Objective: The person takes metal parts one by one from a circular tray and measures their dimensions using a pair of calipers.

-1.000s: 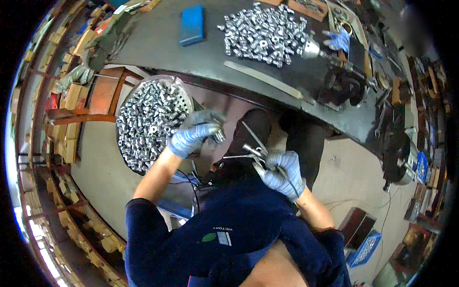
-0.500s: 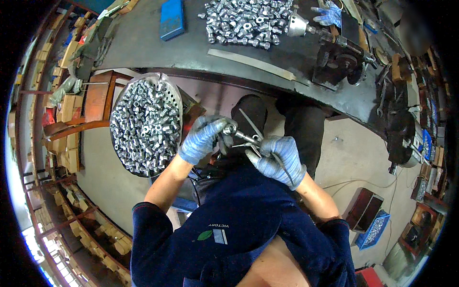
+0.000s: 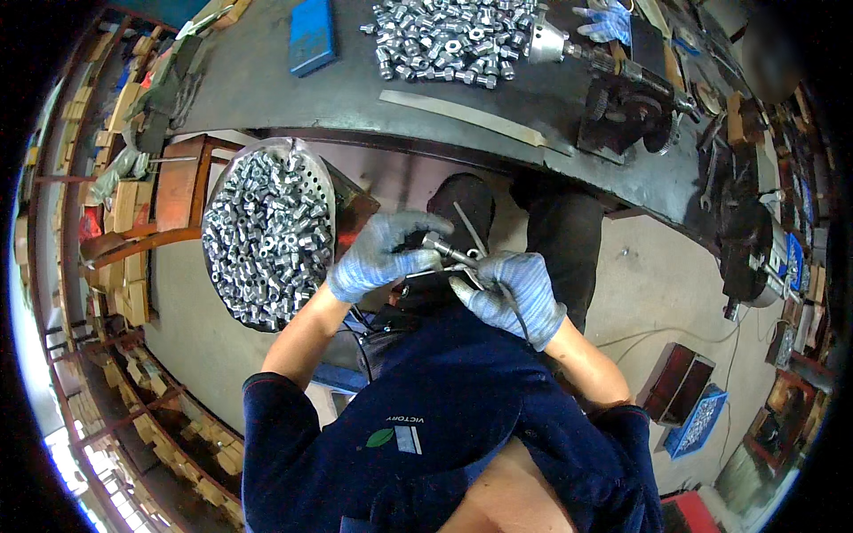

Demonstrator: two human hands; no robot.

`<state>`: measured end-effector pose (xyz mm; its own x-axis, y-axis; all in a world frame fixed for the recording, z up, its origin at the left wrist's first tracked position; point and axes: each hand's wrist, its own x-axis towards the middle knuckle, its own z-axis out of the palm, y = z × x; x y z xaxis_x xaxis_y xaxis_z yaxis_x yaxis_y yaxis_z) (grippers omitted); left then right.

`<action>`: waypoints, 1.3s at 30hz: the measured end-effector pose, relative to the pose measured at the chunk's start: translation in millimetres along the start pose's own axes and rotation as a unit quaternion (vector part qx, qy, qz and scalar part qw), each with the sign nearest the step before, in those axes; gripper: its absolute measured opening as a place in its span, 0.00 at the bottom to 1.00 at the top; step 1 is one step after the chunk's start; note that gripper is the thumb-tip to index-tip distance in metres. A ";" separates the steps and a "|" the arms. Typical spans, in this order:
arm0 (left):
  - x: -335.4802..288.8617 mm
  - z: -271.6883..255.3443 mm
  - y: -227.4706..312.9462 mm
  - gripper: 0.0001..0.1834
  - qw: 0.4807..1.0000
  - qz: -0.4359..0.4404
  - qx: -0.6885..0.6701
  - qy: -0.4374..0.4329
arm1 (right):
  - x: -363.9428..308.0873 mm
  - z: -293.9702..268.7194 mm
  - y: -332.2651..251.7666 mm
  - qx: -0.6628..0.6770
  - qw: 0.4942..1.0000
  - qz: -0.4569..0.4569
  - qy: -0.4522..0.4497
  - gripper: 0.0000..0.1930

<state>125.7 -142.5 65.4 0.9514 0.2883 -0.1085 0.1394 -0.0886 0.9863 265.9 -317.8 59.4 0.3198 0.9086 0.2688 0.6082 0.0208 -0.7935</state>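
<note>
My left hand (image 3: 380,253), in a blue and grey knit glove, curls its fingers and thumb around a small silver metal fitting (image 3: 434,241). The fitting sits at the end of a short metal rod. My gloved right hand (image 3: 514,291) is closed on a thin-rod metal tool (image 3: 471,229), whose several slim arms stick out past the fingers. A dark strip or cord hangs below that hand. Both hands meet above my lap. Left of them, a round metal pan (image 3: 327,185) with a perforated side is heaped with silver fittings (image 3: 267,231).
Ahead stands a dark workbench (image 3: 258,98) bearing a fitting pile (image 3: 449,40), a blue box (image 3: 311,40), a long flat file (image 3: 453,114) and a chuck machine (image 3: 622,107). Shelves (image 3: 115,373) line the left. A blue bin (image 3: 696,422) is on the floor at right.
My left hand has shifted its grip, its fingers now spread more around the fitting. The right hand has stayed nearly in place with the tool.
</note>
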 end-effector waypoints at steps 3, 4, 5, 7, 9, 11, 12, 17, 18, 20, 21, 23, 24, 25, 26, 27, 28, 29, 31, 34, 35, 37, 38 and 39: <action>-1.5 1.2 3.2 0.16 0.995 -0.065 -0.071 0.000 | -4.0 0.9 2.8 0.014 1.000 0.007 0.016 0.19; -0.6 -0.5 2.5 0.16 0.999 -0.041 0.004 0.033 | -6.0 0.6 3.5 0.023 0.999 0.008 0.024 0.19; 2.6 -3.6 0.8 0.15 0.995 -0.017 0.079 0.067 | -6.9 -3.8 -0.4 0.024 0.999 0.025 0.026 0.18; 6.9 -5.4 -8.9 0.12 0.976 -0.007 0.165 0.144 | -8.3 -14.2 -7.1 0.058 0.998 -0.013 0.029 0.18; 5.3 -8.9 -25.7 0.11 0.948 0.007 0.262 0.178 | -7.6 -20.6 -18.1 0.098 0.992 -0.071 0.028 0.19; 5.9 -4.9 -20.8 0.11 0.921 0.008 0.341 0.190 | -5.4 -27.5 -29.9 0.133 0.988 -0.080 -0.013 0.19; 6.3 -3.9 -22.9 0.12 0.920 0.018 0.344 0.185 | -4.4 -29.3 -33.2 0.123 0.988 -0.091 -0.034 0.20; 6.4 0.9 -23.1 0.13 0.918 0.063 0.346 0.183 | -2.9 -19.8 -34.9 0.120 0.988 -0.087 -0.030 0.20; 6.2 1.3 -22.1 0.13 0.916 0.066 0.352 0.183 | -2.0 -19.3 -35.3 0.114 0.990 -0.074 -0.034 0.18; 7.3 2.6 -20.9 0.13 0.910 0.073 0.365 0.182 | 0.1 -16.0 -36.5 0.101 0.993 -0.050 -0.038 0.17; 7.1 3.3 -21.5 0.12 0.911 0.051 0.371 0.175 | 2.7 -10.0 -33.9 0.127 0.990 -0.047 -0.023 0.16; 6.7 4.5 -23.1 0.11 0.910 0.008 0.382 0.160 | 7.6 6.4 -23.3 0.103 0.992 -0.078 -0.004 0.17; 7.8 5.8 -22.4 0.11 0.915 0.020 0.374 0.149 | 8.3 13.0 -18.7 0.062 0.994 -0.087 -0.005 0.18; 11.8 6.1 -20.4 0.11 0.918 0.035 0.368 0.141 | 12.1 17.0 -15.3 -0.015 0.996 -0.091 -0.021 0.19; 14.5 5.9 -18.7 0.11 0.921 0.049 0.363 0.133 | 12.8 17.8 -15.1 -0.024 0.995 -0.094 -0.010 0.19; 14.6 6.0 -20.2 0.10 0.929 0.016 0.350 0.123 | 9.5 18.4 -17.6 -0.034 0.995 -0.098 0.002 0.19; 19.3 1.4 -21.7 0.10 0.914 0.013 0.386 0.124 | 9.3 17.4 -17.5 -0.047 0.993 -0.108 0.014 0.20; 24.7 -4.7 -22.3 0.10 0.899 0.012 0.419 0.125 | 5.5 13.3 -17.5 -0.039 0.994 -0.106 0.009 0.19; 43.2 -22.4 -24.6 0.11 0.892 0.006 0.439 0.108 | 3.3 2.1 -18.8 -0.026 0.993 -0.105 0.042 0.18; 91.0 -40.9 -19.5 0.11 0.866 0.033 0.481 0.130 | -5.2 -9.5 -13.1 -0.058 0.995 -0.063 0.059 0.18; 107.1 -46.0 0.9 0.11 0.896 -0.005 0.433 0.099 | -6.8 -12.4 -13.2 -0.067 0.995 -0.044 0.054 0.18; 146.1 -51.0 26.4 0.14 0.907 -0.019 0.394 0.148 | -7.7 -16.7 -15.5 -0.073 0.994 -0.041 0.068 0.18; 171.7 -68.8 13.3 0.19 0.932 -0.014 0.321 0.169 | -9.0 -13.0 -14.4 -0.027 0.997 -0.032 0.060 0.18; 194.9 -82.3 3.5 0.21 0.962 -0.009 0.183 0.204 | -7.8 -13.5 -16.4 -0.048 0.997 -0.039 0.037 0.18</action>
<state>289.0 -8.2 57.9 0.7708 0.6370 0.0065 0.3140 -0.3888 0.8662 263.2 -330.9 77.6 0.3201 0.8723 0.3697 0.6984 0.0464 -0.7142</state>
